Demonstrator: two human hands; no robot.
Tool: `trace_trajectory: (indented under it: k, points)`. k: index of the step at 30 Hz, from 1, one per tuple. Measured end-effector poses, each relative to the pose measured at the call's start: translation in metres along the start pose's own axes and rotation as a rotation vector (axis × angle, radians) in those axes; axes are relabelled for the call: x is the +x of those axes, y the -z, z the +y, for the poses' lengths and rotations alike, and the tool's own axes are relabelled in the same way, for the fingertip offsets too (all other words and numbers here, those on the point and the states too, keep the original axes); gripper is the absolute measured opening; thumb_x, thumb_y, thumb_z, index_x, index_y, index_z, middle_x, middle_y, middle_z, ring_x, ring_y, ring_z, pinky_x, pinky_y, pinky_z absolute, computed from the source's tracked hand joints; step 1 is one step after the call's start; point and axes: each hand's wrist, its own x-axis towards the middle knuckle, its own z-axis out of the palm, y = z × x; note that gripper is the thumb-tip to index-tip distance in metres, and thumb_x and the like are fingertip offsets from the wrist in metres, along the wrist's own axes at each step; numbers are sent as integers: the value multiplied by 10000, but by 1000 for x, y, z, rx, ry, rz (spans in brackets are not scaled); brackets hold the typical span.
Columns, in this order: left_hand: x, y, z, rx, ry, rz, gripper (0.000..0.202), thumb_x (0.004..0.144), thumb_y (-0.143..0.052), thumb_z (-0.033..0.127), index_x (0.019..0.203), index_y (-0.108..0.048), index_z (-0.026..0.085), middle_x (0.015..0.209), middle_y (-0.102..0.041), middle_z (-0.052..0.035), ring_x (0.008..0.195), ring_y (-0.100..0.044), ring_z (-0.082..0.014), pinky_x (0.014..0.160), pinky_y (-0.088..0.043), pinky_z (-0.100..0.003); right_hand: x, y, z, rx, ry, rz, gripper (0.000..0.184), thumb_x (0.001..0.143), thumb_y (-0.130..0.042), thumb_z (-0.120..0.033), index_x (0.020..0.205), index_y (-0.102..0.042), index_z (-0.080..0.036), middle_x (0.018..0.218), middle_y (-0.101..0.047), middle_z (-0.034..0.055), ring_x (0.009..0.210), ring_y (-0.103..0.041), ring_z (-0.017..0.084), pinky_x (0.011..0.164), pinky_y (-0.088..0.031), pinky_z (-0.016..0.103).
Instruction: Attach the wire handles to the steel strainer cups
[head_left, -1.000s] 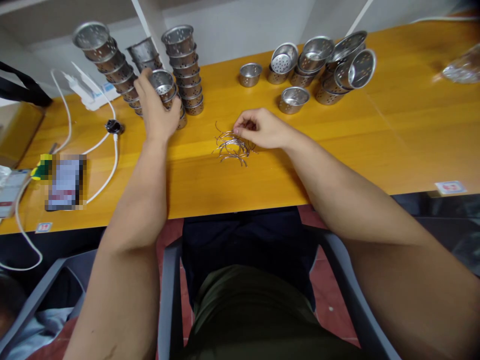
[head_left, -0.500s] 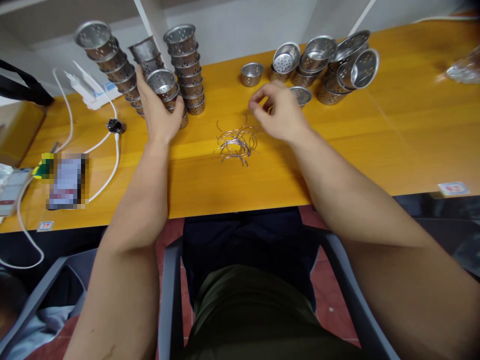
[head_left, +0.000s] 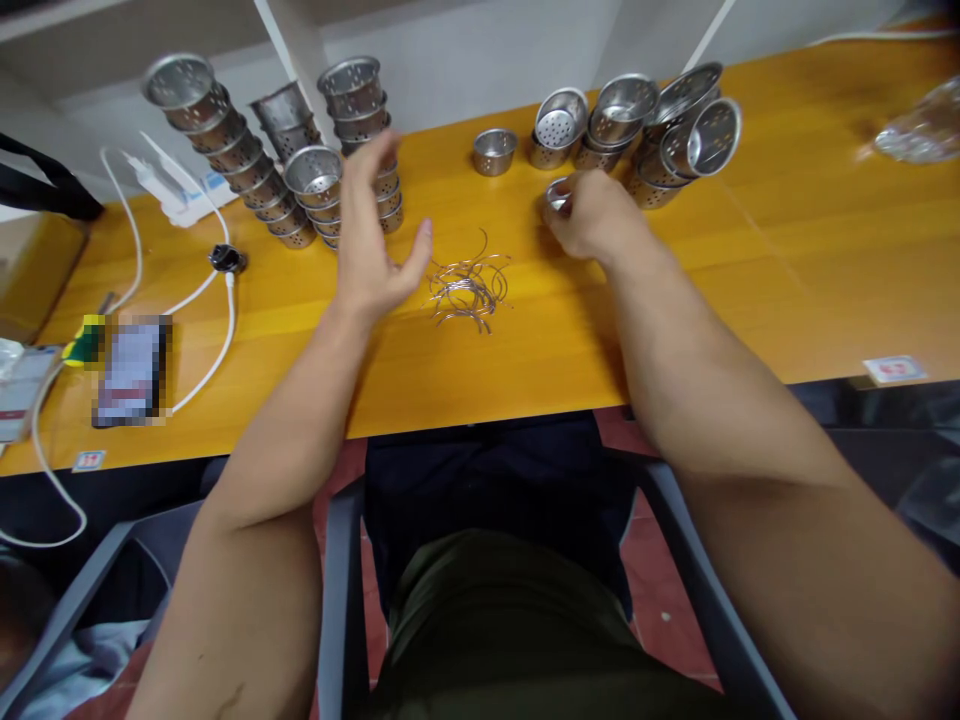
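Observation:
My left hand (head_left: 371, 235) hovers open above the orange table (head_left: 787, 250), fingers spread, between the leaning stacks of perforated metal cups (head_left: 315, 185) and a small heap of bent wire pieces (head_left: 469, 285). It holds nothing. My right hand (head_left: 596, 220) is closed around a single metal cup (head_left: 557, 192) just in front of the loose cluster of cups (head_left: 645, 125) at the back right. Only the rim of that cup shows past my fingers.
One lone cup (head_left: 493, 150) stands at the back centre. A white power strip (head_left: 172, 185), white cables (head_left: 217, 330), a black plug (head_left: 226, 260) and a blurred phone (head_left: 131, 370) lie at the left. A clear plastic bag (head_left: 919, 130) sits far right. Chair arms frame my lap.
My left hand let go of the cup stack and lifted away to the right, open. My right hand left the wire heap, moved back and right, and closed on a single cup.

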Motion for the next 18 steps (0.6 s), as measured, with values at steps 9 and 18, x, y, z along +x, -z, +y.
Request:
trace_trajectory:
  k: [9,18]
  points:
    - [-26,-22,-15,-167,132,-308,797,1275,-645,873,1867,-575,344,1789,-698,-211,1644,-761,-483,1520,-564,-722,2,-6,0,175,252,74,130,1185,-913,-207,1088,-842,-256,1309,-885,154,1327,-843,431,1291,-671,580]
    - [-33,-43,-19,-169,148,-385,1259,1094,-720,1134,2006,-409,323,1957,-598,-247,1861,-592,-545,1621,-437,-736,-36,-48,-58,643,542,-171,564,1056,-1129,-676,1174,-722,-304,1303,-746,120,1121,-790,370,958,-761,510]
